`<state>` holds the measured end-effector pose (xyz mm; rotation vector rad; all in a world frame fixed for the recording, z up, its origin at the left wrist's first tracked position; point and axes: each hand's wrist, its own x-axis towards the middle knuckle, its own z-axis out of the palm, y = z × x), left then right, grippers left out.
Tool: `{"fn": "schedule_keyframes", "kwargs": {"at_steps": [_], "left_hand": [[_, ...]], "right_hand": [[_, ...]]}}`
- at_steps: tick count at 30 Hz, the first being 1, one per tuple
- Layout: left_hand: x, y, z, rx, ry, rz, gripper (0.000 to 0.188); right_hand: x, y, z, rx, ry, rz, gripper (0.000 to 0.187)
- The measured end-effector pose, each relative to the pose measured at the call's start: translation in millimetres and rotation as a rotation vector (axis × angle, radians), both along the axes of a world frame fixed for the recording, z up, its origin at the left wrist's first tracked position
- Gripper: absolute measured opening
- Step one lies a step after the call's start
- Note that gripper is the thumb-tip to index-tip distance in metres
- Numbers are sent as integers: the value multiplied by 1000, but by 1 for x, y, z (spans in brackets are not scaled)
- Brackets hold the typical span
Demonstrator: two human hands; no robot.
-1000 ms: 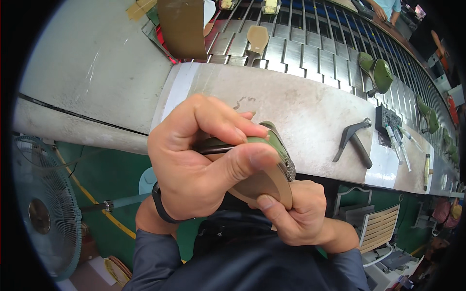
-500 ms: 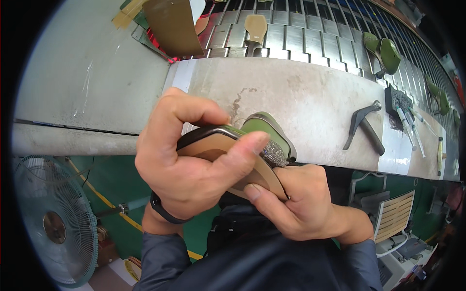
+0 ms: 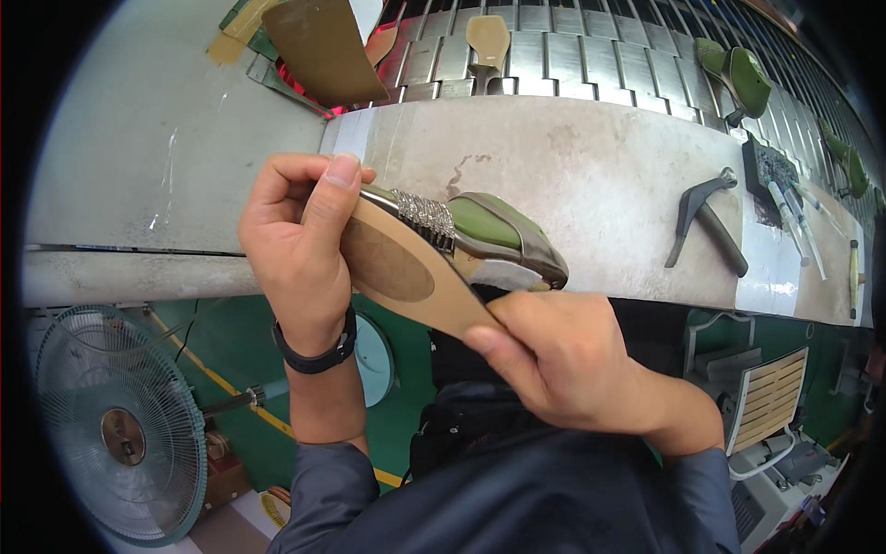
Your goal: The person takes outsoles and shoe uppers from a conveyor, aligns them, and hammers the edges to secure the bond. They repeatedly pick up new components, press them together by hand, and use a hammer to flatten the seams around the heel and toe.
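Above the near edge of the bench I hold a shoe built on a green last [image 3: 486, 222], with a glittery strap [image 3: 425, 214] over its front and a dark metallic band round its back. A tan sole [image 3: 415, 277] with a darker oval patch lies against the toe end and stands away from the shoe at the heel end. My left hand [image 3: 305, 222] is closed round the toe end, thumb on the sole. My right hand [image 3: 563, 360] pinches the sole's other end between thumb and fingers. Its fingertips are partly hidden behind the sole.
Black pincers [image 3: 706, 222] lie right on the bench [image 3: 609, 194], beside a dark block [image 3: 769, 171] and brushes [image 3: 792, 222]. Beyond runs a slatted metal conveyor [image 3: 572, 60] carrying a tan sole [image 3: 487, 42] and green shoes [image 3: 743, 83]. A fan [image 3: 120, 429] stands left, a slatted chair [image 3: 768, 397] right.
The shoe has turned, so its sole and strap show more. My left hand has shifted to the toe tip. The sole's right end now stands apart from the shoe. My view has moved slightly.
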<state>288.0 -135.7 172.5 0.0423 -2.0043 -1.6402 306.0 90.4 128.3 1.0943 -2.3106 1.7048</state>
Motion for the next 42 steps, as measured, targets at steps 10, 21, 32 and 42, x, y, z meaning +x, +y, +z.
{"fn": "schedule_keyframes", "kwargs": {"at_steps": [10, 21, 32, 42], "left_hand": [[-4, -12, -5, -3, -29, -2, 16], [-8, 4, 4, 1, -22, -30, 15], [-23, 78, 40, 21, 209, -594, 28], [-22, 54, -151, 564, -240, -501, 62]], "right_hand": [[-17, -15, -15, 20, -45, -45, 36], [-28, -5, 0, 140, -138, -89, 35], [-59, 42, 69, -43, 20, -78, 61], [-43, 137, -17, -644, -710, -487, 35]]}}
